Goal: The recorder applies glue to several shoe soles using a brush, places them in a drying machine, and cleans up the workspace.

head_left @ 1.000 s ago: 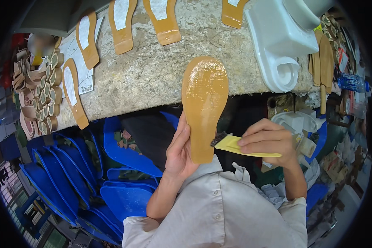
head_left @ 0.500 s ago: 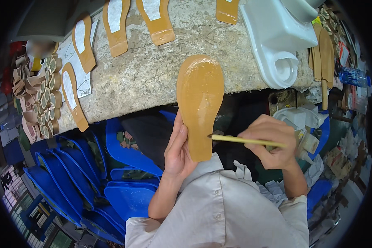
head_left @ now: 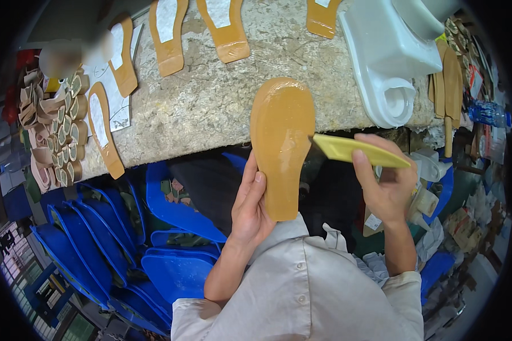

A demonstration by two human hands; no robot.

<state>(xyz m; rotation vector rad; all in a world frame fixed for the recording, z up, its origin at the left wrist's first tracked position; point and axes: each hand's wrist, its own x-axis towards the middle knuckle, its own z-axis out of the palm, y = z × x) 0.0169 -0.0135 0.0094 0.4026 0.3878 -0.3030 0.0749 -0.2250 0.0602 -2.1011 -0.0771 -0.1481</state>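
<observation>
My left hand (head_left: 252, 196) grips a tan shoe insole (head_left: 283, 136) by its narrow end and holds it upright, wide end away from me. Its surface looks wet and shiny toward the wide end. In my right hand (head_left: 388, 181) is a flat yellow-handled brush (head_left: 361, 151), pinched between thumb and fingers. The brush's dark tip meets the insole's right edge, about midway along. More tan insoles with white patches lie on the bench, among them one insole (head_left: 168, 54) at the back and another (head_left: 104, 133) at the left edge.
The worn stone-like bench (head_left: 210, 108) spans the far side. A white plastic machine housing (head_left: 381, 62) stands on its right, beside tan insole pieces (head_left: 445, 85). Stacked beige shoe parts (head_left: 65, 133) crowd the left. Blue bins (head_left: 85, 250) are below left; a plastic bottle (head_left: 489, 113) is far right.
My right hand has moved the brush up along the insole's right edge, from near the narrow end to about midway. The brush has turned, showing its broad side. The view has shifted slightly.
</observation>
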